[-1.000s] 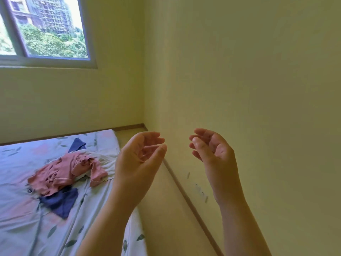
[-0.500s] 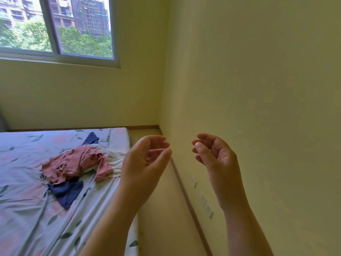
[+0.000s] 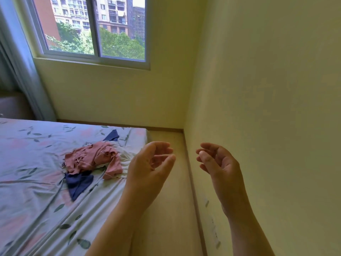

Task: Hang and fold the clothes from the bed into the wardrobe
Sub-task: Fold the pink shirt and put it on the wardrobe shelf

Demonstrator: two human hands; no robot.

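Left hand (image 3: 148, 169) and right hand (image 3: 220, 168): raised, apart, palms facing, fingers loosely curled, holding and touching nothing. Clothes (image 3: 88, 159) heaped on bed (image 3: 27, 172), just left of left hand.

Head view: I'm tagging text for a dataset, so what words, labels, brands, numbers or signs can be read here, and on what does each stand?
No text can be read here.
Pink garment: small dark patch at its left edge, maybe a label, too small to read.
Buildings beyond the window: no sign or number legible.
Small marks low on the wall: too blurred to tell.
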